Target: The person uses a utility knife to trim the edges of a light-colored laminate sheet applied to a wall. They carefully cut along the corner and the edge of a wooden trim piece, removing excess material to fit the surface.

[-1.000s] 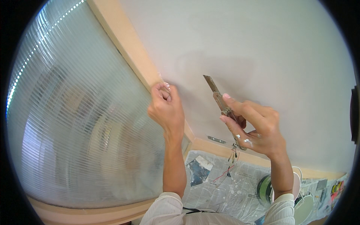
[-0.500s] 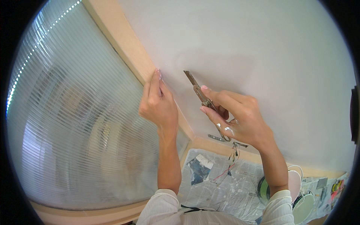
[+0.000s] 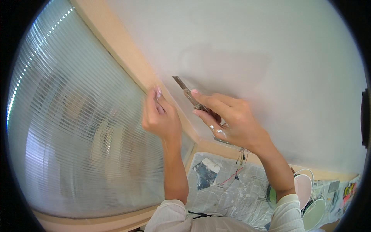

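Note:
My right hand (image 3: 241, 120) grips a snap-off utility knife (image 3: 191, 99), metal and brownish. Its blade points up and left, close to the pale wall near the wooden trim (image 3: 125, 54). White smears mark the base of my right thumb. My left hand (image 3: 162, 120) is in front of the trim, left of the blade and apart from it. Its fingers curl in, thumb and fingertips pinched together, with a white smear at the tips. Whatever may be between them is too small to make out.
Ribbed glass (image 3: 77, 135) fills the left side. Below the wall (image 3: 301, 58), newspaper under spattered plastic sheeting (image 3: 216, 197) covers a surface. Thin wires (image 3: 237, 172) hang near a metal strip (image 3: 221, 140). Pink (image 3: 303, 187) and pale green (image 3: 313, 215) round containers stand at lower right.
My left hand has come down from the edge between trim and wall. My right hand has moved left with the knife, bringing the blade nearer the trim.

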A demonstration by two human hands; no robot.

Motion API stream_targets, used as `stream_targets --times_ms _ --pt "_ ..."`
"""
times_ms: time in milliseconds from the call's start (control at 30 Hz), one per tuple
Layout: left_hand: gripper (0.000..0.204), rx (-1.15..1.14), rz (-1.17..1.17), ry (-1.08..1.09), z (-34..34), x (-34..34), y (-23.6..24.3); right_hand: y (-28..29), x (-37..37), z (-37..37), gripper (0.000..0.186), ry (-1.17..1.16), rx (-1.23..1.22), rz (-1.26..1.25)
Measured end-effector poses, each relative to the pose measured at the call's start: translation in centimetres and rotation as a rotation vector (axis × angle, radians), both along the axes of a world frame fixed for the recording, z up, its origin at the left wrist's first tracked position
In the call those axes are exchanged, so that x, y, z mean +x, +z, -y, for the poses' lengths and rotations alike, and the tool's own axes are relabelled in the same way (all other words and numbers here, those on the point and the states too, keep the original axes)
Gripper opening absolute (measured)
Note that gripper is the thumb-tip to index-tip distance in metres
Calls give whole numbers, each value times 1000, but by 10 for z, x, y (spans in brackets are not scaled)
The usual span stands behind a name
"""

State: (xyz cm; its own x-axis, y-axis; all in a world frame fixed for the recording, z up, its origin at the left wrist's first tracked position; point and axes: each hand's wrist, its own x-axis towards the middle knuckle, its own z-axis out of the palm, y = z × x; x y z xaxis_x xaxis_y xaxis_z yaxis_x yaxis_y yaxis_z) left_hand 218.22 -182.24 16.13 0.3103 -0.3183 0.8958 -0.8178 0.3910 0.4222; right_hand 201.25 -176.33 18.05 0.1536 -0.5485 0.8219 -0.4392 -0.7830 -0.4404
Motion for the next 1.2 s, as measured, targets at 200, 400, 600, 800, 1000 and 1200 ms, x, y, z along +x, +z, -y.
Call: stream_targets --times_ms 200,400,600,800,1000,1200 --pt "6 299 148 -151 -58 14 -79 -3 26 31 49 -172 -178 -155" --pt "10 731 219 -360 -122 28 -195 1 34 39 49 -259 -168 -297" --pt "11 941 235 -376 -153 55 -249 4 39 35 48 -282 -150 -285" --pt "12 967 244 -341 -139 67 -251 6 43 37 49 -259 -165 -277" --pt "12 970 225 -363 -134 64 -255 5 41 39 48 -279 -198 -331" --pt "10 1033 220 -384 -137 62 -261 3 42 40 47 -262 -192 -336"
